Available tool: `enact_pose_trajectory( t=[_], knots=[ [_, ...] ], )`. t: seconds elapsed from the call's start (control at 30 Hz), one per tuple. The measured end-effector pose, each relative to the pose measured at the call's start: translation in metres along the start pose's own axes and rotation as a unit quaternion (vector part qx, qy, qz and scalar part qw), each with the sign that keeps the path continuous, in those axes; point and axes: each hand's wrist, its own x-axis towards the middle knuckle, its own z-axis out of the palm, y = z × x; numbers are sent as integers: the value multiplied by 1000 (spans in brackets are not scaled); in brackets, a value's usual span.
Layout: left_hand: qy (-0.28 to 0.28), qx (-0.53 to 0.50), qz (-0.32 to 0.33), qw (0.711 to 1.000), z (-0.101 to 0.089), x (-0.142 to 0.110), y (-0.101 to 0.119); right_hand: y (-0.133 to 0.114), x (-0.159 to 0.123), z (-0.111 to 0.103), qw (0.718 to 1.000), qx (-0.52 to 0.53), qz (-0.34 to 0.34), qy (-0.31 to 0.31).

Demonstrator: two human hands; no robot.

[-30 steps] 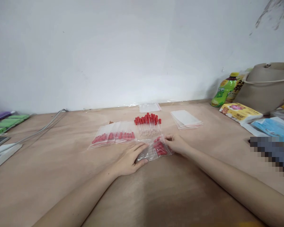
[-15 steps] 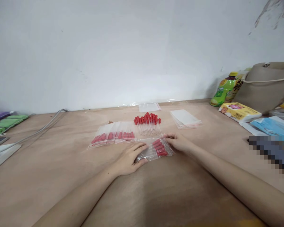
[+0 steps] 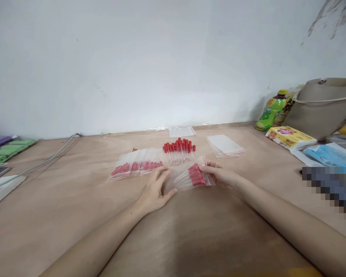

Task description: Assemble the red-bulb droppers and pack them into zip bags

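A clear zip-lock bag (image 3: 182, 180) holds several red-bulbed droppers, their red ends pointing right. My right hand (image 3: 219, 172) pinches the bag's right end, thumb on top, and tilts it up off the table. At the left end, my left hand (image 3: 155, 189) has its thumb and fingers apart around the bag's edge; whether it touches the film is blurred. Just behind lies a fanned pile of loose droppers (image 3: 178, 146). To the left, filled zip-lock bags (image 3: 138, 161) overlap in a row, with red bulbs near their front edges.
A stack of flat white bags (image 3: 225, 144) lies right of the pile, and another flat bag (image 3: 181, 132) is by the wall. Farther right stand a green bottle (image 3: 272, 110), a tissue pack (image 3: 290, 137) and a beige handbag (image 3: 320, 107). A grey cable (image 3: 54, 154) and green rolls (image 3: 11, 148) are left.
The bag of droppers has risen from lying flat and tilted, with my right hand's grip moved onto its right end. My left hand has shifted slightly left, fingers lifted off the bag's top.
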Motion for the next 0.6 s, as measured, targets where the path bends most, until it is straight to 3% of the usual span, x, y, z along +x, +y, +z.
enact_pose_trajectory(
  t=[0.07,0.1,0.17,0.27,0.33,0.37,0.43,0.5,0.53,0.6],
  knots=[
    [73,-34,-77,994,0,1,1,-3,1,2,997,37,-42,47],
    [71,-81,-113,988,1,2,2,-4,2,4,994,49,-64,67],
    [14,-236,-161,958,5,3,6,-1,2,12,991,67,-92,77],
    [-38,-488,-204,848,12,7,13,10,-1,31,994,74,-80,31],
    [-1,-570,-240,786,13,10,17,17,-5,42,997,54,-49,-21],
    [29,-580,-262,771,11,13,16,18,-7,46,998,28,-32,-47],
    [90,-560,-298,768,2,19,11,17,-9,45,994,-71,-11,-79],
    [126,-517,-310,787,-14,27,-3,8,-6,31,973,-224,-39,-49],
    [113,-492,-313,805,-23,32,-12,1,-3,20,948,-309,-79,-6],
    [109,-417,-299,851,-40,42,-31,-14,6,-10,862,-458,-174,128]
  ],
)
